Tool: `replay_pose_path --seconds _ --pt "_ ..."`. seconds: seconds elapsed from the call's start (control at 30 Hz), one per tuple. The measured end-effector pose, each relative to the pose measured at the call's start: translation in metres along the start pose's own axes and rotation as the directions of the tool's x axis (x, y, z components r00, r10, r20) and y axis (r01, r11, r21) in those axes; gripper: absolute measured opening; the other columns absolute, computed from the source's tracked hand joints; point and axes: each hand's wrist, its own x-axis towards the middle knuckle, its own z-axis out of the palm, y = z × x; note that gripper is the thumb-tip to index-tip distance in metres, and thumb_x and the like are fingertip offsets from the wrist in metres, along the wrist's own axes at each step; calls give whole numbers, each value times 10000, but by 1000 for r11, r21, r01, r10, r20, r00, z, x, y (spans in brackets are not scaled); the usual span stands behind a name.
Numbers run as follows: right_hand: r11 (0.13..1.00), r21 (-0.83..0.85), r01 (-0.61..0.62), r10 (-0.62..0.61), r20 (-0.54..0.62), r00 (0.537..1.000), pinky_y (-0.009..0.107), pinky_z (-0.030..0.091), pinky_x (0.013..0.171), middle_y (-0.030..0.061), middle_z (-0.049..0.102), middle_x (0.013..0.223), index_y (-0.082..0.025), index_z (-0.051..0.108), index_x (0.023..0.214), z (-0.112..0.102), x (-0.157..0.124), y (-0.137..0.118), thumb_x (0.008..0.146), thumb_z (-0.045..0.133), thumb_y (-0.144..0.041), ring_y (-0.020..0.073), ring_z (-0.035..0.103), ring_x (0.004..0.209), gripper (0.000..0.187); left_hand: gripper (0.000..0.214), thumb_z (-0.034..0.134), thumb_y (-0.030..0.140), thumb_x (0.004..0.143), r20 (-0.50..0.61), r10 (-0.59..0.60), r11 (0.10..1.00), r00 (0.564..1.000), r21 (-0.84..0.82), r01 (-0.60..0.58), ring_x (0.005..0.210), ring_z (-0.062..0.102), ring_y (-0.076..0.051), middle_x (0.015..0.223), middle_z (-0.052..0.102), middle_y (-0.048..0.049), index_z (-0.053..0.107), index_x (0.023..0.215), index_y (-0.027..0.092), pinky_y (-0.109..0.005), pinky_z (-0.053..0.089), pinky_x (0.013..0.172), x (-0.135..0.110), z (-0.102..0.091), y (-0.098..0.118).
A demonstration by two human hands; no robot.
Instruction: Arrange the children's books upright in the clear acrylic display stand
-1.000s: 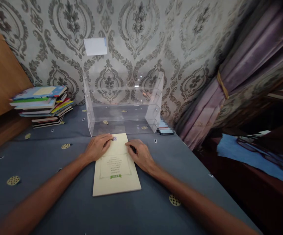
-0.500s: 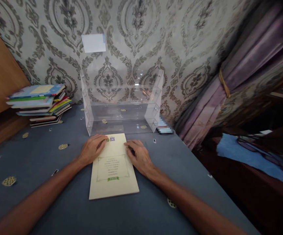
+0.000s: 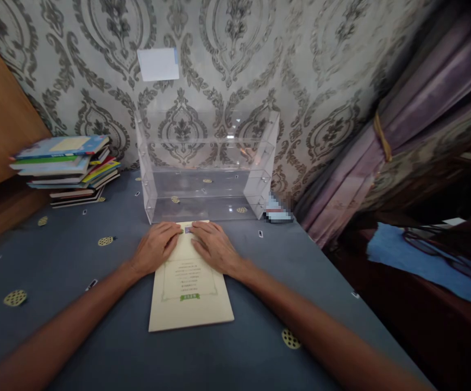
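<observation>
A cream booklet (image 3: 190, 312) with small green-framed print, a green ribbon mark and a purple square code lies flat on the dark patterned tablecloth (image 3: 108, 347). Its print is upside down to me. My left hand (image 3: 157, 248) rests on the upper left edge, fingers stretched out and the thumb angled inward. Flat across the upper right part lies my right hand (image 3: 215, 248), its fingertips touching the booklet beside the code. Neither hand grips anything. Just beyond the booklet's far edge stands a clear acrylic rack (image 3: 202, 209) with stepped shelves.
A stack of books (image 3: 72, 171) stands at the left, near a wooden cabinet (image 3: 2, 119). A white card (image 3: 157, 64) is on the patterned wall. Behind the rack's right side is a blurred-out item (image 3: 278, 209). A purple curtain (image 3: 357, 168) hangs beyond the table's right edge.
My right hand has moved left from the booklet's right edge onto its upper part, closer to my left hand. The left hand and booklet have stayed nearly in place. The view has shifted slightly.
</observation>
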Motion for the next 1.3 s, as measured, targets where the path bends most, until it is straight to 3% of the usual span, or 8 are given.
replay_pose_path --seconds 0.27,0.73,0.9,1.0,1.13,1.3 --pt "991 11 -137 138 -69 988 469 425 1086 145 621 1381 -181 641 1268 -4 -4 18 970 506 -196 260 541 1323 328 251 441 211 993 43 -37 999 998 11 36 1067 664 -243 1128 733 -82 673 1090 199 -449 546 950 0 -1 1" --pt "984 -28 -178 177 -47 983 448 438 1027 135 621 1382 -167 636 1246 -8 -5 16 971 505 -169 284 564 1266 305 281 418 211 991 84 -6 995 996 103 -3 1033 693 -252 1152 738 -108 672 1103 169 -432 567 897 2 -5 2" --pt "987 -35 -157 155 -48 987 412 445 994 116 639 1357 -183 639 1222 -10 -5 18 970 517 -183 273 581 1224 279 333 427 277 999 179 2 991 984 131 -26 1189 640 -273 1308 672 -126 644 1230 177 -485 521 1007 2 -4 7" --pt "988 -53 -147 144 -54 988 410 441 996 110 642 1353 -184 635 1225 -9 -5 18 973 512 -186 270 586 1204 281 391 416 305 1012 275 43 992 960 104 -74 1333 539 -279 1427 586 -139 578 1345 179 -521 443 1103 0 -2 23" --pt "987 -70 -142 137 -72 988 407 443 988 115 641 1349 -187 644 1205 -6 -5 19 971 503 -186 264 593 1177 273 431 385 341 1034 367 150 986 918 14 -167 1430 433 -251 1501 518 -117 492 1435 224 -520 352 1182 -8 -1 60" --pt "990 -61 -127 122 -77 989 408 448 995 112 644 1342 -186 646 1202 -6 -5 20 973 485 -175 255 595 1177 280 481 425 418 1024 452 306 949 838 -75 -306 1475 360 -263 1544 453 -157 449 1456 208 -502 308 1209 -24 -7 104"
